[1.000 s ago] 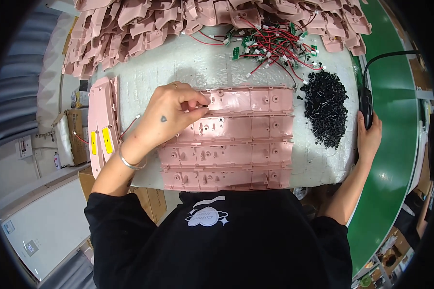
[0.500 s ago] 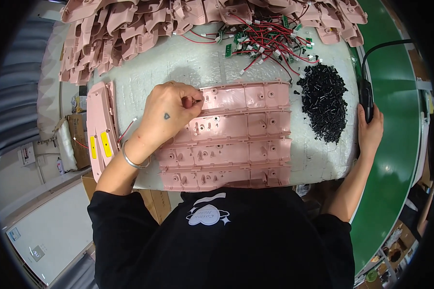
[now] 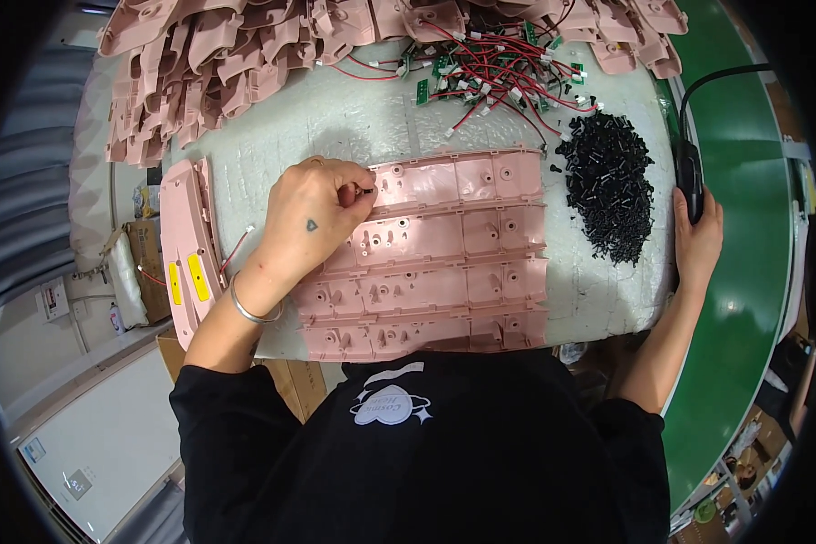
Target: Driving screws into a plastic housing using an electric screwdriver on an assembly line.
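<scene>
Thumb and fingertips of my left hand (image 3: 313, 210) are closed in a pinch over the left end of the farthest pink plastic shell (image 3: 435, 184). A small dark piece, apparently a black screw (image 3: 368, 190), shows between them. More pink shells (image 3: 440, 238) lie in rows below it, their inner sides with posts and holes facing up. At the right edge of the padded work surface, my right hand (image 3: 700, 240) is wrapped round a black corded electric screwdriver (image 3: 691, 181). Its tip does not show clearly.
A heap of black screws (image 3: 609, 186) lies right of the shells. Beyond are tangled red-wired green circuit boards (image 3: 490, 77) and piled pink shells (image 3: 236, 63). Pink shells with yellow labels (image 3: 187, 258) stand at left. A green surface (image 3: 743, 272) runs along the right.
The view has shifted slightly. Both hands keep nearly the same places and grips, the left still pinching over the farthest shell.
</scene>
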{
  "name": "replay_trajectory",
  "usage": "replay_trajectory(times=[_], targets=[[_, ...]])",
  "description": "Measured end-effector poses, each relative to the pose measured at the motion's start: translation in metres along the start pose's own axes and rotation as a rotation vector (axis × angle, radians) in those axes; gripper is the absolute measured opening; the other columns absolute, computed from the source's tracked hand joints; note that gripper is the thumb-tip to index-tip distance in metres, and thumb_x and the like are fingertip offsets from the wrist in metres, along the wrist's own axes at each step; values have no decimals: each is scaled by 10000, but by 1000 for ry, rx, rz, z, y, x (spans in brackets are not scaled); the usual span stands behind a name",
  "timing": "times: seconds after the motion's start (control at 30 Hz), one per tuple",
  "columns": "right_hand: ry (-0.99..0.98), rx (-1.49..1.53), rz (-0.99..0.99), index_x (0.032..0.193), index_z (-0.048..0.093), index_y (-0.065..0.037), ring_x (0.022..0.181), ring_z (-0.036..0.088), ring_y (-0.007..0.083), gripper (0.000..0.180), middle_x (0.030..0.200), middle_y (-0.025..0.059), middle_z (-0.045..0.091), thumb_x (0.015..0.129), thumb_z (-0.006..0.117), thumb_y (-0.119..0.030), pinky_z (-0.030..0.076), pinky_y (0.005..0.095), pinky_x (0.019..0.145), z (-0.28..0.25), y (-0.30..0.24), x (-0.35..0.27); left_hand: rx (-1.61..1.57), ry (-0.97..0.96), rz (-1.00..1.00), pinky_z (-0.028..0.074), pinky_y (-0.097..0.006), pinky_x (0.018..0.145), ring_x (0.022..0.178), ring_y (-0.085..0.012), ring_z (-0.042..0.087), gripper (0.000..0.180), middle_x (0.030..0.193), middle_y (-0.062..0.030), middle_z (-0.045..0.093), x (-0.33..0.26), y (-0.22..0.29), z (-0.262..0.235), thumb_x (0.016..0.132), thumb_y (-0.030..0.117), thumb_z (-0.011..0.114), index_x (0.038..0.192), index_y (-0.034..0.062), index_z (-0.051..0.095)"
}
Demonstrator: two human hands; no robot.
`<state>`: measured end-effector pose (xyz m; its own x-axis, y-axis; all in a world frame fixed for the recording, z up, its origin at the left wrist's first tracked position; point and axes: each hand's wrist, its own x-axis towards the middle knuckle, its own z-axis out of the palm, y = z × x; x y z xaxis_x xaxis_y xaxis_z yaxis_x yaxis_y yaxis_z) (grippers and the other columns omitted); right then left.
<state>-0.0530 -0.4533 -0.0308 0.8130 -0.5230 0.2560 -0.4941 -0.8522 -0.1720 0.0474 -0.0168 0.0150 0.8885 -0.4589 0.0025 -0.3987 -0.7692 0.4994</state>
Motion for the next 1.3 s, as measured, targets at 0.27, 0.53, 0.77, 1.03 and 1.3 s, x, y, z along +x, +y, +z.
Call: replay_trajectory(times=[0.27,0.53,0.77,1.03,1.3], targets=[[75,60,-72,1175,572,-16,952,600,363,507,1074,193,591,856,620,-407,482,414,811,-4,4,-4,119,-52,147,451,-313,573,605,-228,583,101,651,-85,613,5,8,-5,716,19,712,807,12,668],[33,38,40,1161,579,-12,919,607,362,504,1057,177,590,843,635,-400,498,422,779,-10,-12,-5,-145,-15,691,463,-364,688,753,-270,548,119,753,-92,582,83,95,34,718,94,703,812,35,662],[-1,41,52,1171,573,-7,929,605,369,519,1053,185,585,842,633,-403,497,436,786,-10,-14,-5,107,-90,621,459,-370,754,856,-268,519,154,814,-65,560,99,101,74,682,102,719,826,58,685],[72,39,-71,1153,576,-1,951,595,382,501,1050,210,591,859,618,-404,486,436,802,-6,6,-2,-367,-162,247,517,-211,642,706,-84,638,129,793,-72,691,55,75,-6,778,54,722,879,-9,672],[16,-10,-3,1190,577,-28,1008,589,359,562,1109,187,591,869,582,-489,464,411,859,0,3,-2,-273,-51,51,534,-283,610,692,-210,663,148,786,-90,667,-40,18,-15,709,17,742,852,13,706]])
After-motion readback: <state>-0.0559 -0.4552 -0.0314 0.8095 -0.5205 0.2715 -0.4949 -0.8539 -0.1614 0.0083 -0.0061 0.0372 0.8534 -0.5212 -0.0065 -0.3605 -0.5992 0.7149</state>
